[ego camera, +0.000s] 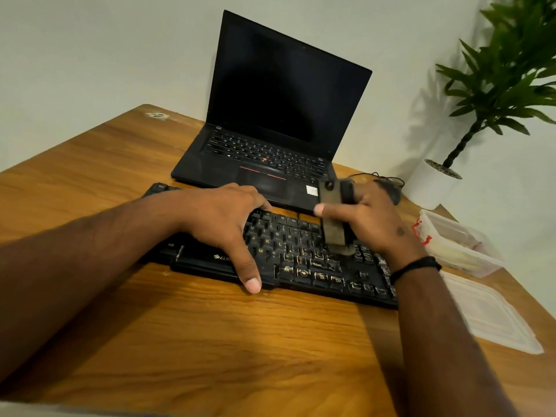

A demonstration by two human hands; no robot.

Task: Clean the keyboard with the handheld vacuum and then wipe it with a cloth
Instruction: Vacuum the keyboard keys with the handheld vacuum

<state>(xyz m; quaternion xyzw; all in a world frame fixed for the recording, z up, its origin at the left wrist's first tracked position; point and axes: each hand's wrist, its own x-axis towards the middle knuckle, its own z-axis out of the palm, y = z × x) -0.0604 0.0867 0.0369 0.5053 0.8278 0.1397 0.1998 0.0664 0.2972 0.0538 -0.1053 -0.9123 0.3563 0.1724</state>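
- A bare stretch of wooden table [210, 341] lies nearest the camera, between its near edge and the keyboard [301, 260], crossed by both forearms.
- At the right, a clear lid [493, 320] lies flat by the table's right edge, just beside the right forearm.
- The black keyboard sits at mid-table, running at a slant from upper left to lower right, with wood showing along its near side.
- The left hand [222, 224] rests on the keyboard's left half, fingers curled over the far edge and thumb hooked over the near edge, clamping the board in place.
- The right hand [373, 224], a dark band at its wrist, grips the vacuum [335, 218] with fingers wrapped round its body and the index finger laid across the front.
- The vacuum stands nearly upright, its lower end down on the keys of the right half; the tool is motion-blurred.
- A clear box [457, 245] with a red clip stands at the right edge, just beyond the lid and near the right wrist.
- A black laptop [270, 130] stands open, screen dark, just behind the keyboard, its front edge close to the left fingers.
- A dark mouse [389, 189] and its cable lie behind the right hand, partly hidden.
- A plant [508, 73] in a white pot stands at the far right corner against the pale wall.
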